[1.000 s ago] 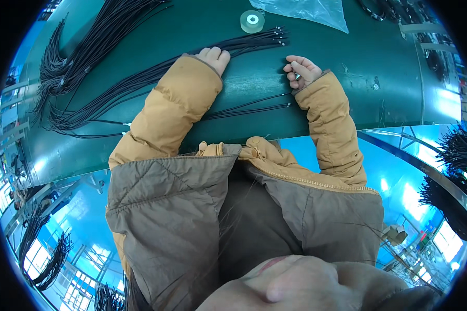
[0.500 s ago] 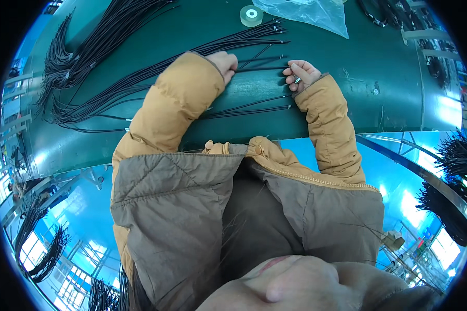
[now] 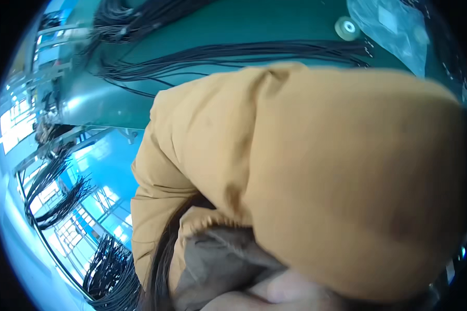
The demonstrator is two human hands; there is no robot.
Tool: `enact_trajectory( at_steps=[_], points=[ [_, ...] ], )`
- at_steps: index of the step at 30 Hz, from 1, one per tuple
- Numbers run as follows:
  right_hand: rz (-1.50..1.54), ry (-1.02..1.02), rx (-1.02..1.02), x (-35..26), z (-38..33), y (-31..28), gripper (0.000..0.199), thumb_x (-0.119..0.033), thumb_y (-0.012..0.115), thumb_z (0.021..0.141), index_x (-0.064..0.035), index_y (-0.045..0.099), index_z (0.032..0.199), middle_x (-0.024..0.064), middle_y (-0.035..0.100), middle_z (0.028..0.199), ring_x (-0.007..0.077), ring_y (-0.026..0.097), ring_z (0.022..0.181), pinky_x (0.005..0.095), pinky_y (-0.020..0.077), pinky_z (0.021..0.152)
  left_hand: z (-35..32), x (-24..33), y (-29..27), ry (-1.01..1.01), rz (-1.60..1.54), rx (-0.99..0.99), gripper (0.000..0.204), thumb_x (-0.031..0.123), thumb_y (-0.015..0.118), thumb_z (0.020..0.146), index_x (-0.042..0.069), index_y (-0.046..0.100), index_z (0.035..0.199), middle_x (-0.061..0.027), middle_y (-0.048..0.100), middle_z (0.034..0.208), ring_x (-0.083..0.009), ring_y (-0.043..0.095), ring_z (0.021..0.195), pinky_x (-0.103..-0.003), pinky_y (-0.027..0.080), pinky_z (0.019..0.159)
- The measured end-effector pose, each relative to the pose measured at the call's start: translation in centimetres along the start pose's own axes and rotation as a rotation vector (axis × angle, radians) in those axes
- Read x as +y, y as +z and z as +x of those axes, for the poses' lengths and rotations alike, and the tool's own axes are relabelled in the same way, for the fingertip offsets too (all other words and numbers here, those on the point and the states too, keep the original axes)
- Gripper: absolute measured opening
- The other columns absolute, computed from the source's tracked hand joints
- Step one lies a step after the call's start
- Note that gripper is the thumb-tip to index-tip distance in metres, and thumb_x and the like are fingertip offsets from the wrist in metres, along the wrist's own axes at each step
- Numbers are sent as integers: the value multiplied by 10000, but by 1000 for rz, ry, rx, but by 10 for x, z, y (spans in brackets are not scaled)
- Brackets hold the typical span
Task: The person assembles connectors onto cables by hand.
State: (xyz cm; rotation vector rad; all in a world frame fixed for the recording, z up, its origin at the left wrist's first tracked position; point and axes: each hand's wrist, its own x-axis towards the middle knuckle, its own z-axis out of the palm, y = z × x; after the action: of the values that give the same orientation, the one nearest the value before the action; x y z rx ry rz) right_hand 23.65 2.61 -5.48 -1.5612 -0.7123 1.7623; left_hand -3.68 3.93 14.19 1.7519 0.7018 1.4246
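My left arm in its tan padded sleeve [image 3: 321,171] is raised across the picture, close to the camera, and hides much of the table. Neither of my hands shows; the right arm is hidden too. Beyond the sleeve, a long bundle of thin black cables [image 3: 233,50] lies across the green tabletop [image 3: 275,20], with small light tips at its right end. A thicker bundle of black cables [image 3: 150,19] lies behind it on the left.
Near the back right sits a small round roll [image 3: 347,28] with a white core, beside a clear plastic bag [image 3: 399,39]. Black cable bundles [image 3: 106,274] hang at the lower left, off the table. Metal framing stands along the left side.
My left arm has come up from the cables toward the camera and now covers the middle and right. Both hands have gone from sight. The view has shifted, so the table things appear farther right.
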Motion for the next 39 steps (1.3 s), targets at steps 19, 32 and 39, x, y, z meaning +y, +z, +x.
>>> enact_trajectory(
  at_steps=[19, 32, 39],
  points=[
    [-1313, -1003, 164, -32, -52, 60, 306, -72, 587, 801, -131, 592, 1101, 22, 628, 1056, 291, 609, 715, 356, 482, 594, -48, -114, 22, -862, 1262, -956, 191, 193, 613, 781, 107, 704, 925, -111, 660, 951, -271, 630, 855, -384, 531, 747],
    [-213, -268, -158, 12, 30, 14, 141, -207, 519, 948, -80, 555, 997, 31, 564, 703, 86, 457, 434, 219, 368, 356, -99, -114, 32, -490, 1259, -434, 289, 228, 560, 811, 120, 535, 1078, -121, 520, 1123, -309, 561, 917, -453, 470, 811],
    [-608, -477, -91, 19, 39, 11, 146, -150, 494, 936, -54, 577, 1007, 31, 558, 676, 85, 475, 465, 209, 384, 399, -96, -130, 35, -570, 1119, -599, 281, 244, 545, 822, 135, 542, 1081, -122, 528, 1126, -320, 559, 963, -467, 462, 850]
  ],
)
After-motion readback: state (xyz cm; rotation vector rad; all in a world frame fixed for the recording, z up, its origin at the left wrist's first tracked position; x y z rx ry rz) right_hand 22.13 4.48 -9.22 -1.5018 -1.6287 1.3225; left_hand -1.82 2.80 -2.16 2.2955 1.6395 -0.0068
